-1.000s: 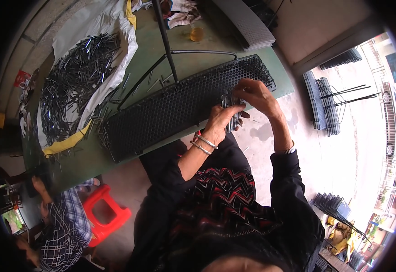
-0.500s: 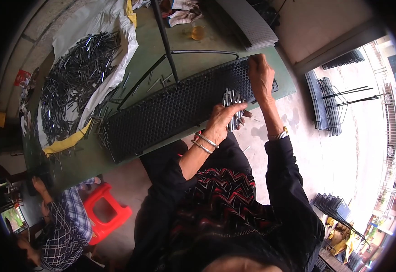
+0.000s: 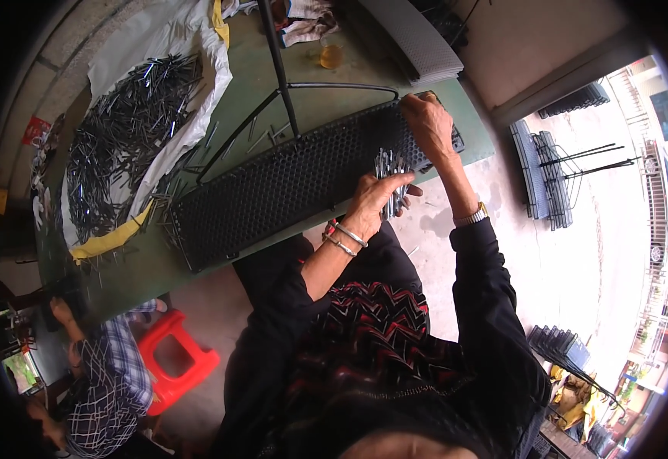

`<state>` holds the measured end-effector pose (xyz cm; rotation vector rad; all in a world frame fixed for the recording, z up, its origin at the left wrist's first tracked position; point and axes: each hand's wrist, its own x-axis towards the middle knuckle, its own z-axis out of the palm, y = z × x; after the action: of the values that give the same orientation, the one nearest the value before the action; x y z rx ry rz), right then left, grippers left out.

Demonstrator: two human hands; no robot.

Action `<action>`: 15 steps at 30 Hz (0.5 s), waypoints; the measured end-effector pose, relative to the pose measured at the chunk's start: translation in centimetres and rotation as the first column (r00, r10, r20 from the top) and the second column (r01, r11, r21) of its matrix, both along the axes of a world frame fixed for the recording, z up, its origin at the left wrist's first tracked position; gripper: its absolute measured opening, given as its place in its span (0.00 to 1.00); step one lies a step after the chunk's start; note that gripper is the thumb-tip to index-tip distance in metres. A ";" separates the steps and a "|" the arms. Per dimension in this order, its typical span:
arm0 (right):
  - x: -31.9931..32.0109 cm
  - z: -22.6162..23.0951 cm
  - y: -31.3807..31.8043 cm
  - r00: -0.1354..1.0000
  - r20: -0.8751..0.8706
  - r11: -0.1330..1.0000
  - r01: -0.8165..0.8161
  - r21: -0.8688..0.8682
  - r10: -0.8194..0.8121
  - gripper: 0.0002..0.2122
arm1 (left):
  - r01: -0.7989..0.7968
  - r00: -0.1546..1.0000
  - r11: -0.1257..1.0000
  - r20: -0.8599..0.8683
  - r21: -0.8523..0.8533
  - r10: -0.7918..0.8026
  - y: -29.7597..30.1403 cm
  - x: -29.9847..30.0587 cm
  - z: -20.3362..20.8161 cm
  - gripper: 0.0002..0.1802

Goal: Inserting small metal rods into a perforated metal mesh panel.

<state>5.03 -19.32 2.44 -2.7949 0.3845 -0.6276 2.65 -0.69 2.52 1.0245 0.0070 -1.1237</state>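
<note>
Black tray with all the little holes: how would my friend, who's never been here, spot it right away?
Find the big green table, then follow its near edge. Slanting along that edge lies the long black tray. Unlike the pale grey stacked sheets at the table's far right, it's black and covered in honeycomb-like holes.

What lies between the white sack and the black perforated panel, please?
The head view shows loose metal rods on the green tabletop there, plus one black frame leg.
</note>
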 end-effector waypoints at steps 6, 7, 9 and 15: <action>-3.1 3.0 1.5 0.956 -0.264 0.900 0.000 0.436 0.128 0.11 | -0.036 0.999 0.999 0.016 -0.003 0.036 0.6 0.1 -0.1 0.13; -4.0 3.3 1.8 0.956 -0.265 0.901 0.003 0.434 0.124 0.11 | -0.047 0.998 0.999 0.030 0.002 0.047 0.6 0.0 -0.1 0.12; -5.4 3.6 2.3 0.891 -0.232 0.694 -0.118 0.711 0.389 0.11 | -0.058 0.997 0.998 0.044 0.007 0.058 0.5 0.0 -0.2 0.12; -5.4 3.4 1.7 0.946 -0.050 0.625 -0.170 0.762 0.319 0.09 | -0.044 0.997 0.999 0.067 0.015 0.042 0.0 0.0 -0.2 0.13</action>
<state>-0.40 -17.58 5.85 -2.0258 0.2092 -0.0844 2.70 -0.73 2.29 1.0718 -0.0146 -1.0515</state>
